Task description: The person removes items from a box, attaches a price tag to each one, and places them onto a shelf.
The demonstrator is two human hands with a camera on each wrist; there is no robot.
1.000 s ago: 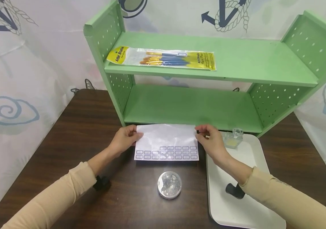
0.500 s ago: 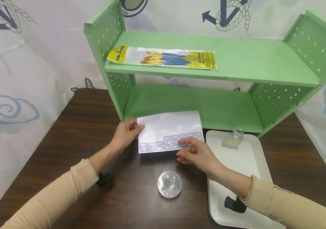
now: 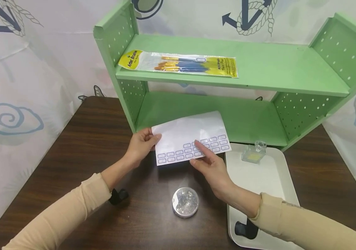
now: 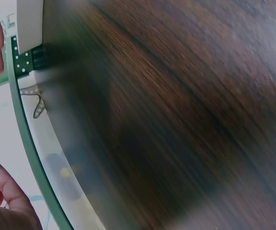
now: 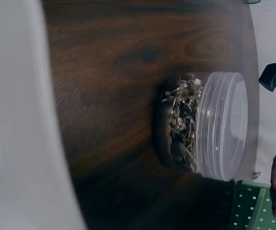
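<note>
A white sheet of labels, with rows of small blue-bordered labels along its lower part, is held up tilted before the green shelf. My left hand pinches its left edge between thumb and fingers; at the lower left of the left wrist view the thumb of this left hand shows. Over the labels, my right hand has its index finger extended against the sheet, the thumb near the lower edge. Below them a round clear jar stands on the table; the right wrist view shows this lidded jar holding small shiny metal pieces.
A white tray lies at the right under my right forearm, bearing a small clear object with a yellow patch. On the upper level of the green shelf lies a packet of artist brushes.
My right hand has let go of the sheet's right edge and moved down and left onto the labels. The sheet's right side has tilted upward. My left hand keeps its hold.
</note>
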